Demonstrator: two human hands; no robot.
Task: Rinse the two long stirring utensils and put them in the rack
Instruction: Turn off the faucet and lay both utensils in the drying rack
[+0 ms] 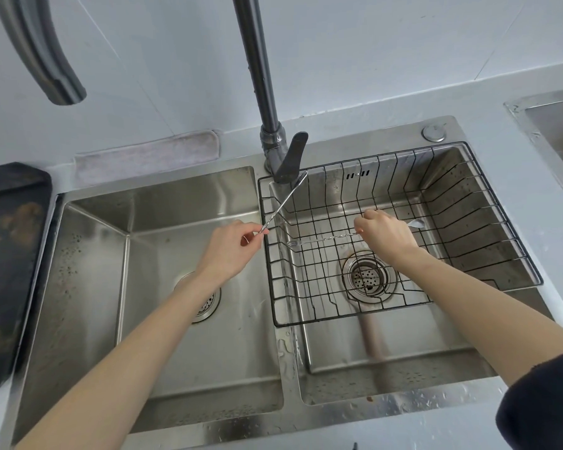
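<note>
My left hand point(233, 246) pinches one end of a long thin metal stirrer point(285, 200), which slants up and right to the faucet base, crossing the left rim of the black wire rack point(488, 186). My right hand point(385, 233) is closed on the middle of a second twisted stirrer point(325, 239) lying nearly level inside the rack. Its small fork end points left and its spoon end point(416, 224) sticks out to the right of my hand. The rack sits in the right sink basin.
The faucet point(267, 102) rises between the two basins, its lever point(291, 157) pointing down. No water is running. The left basin point(163, 228) holds only its drain point(208, 302). A dark mat point(7, 254) lies on the left counter, a grey cloth point(147, 157) behind the sink.
</note>
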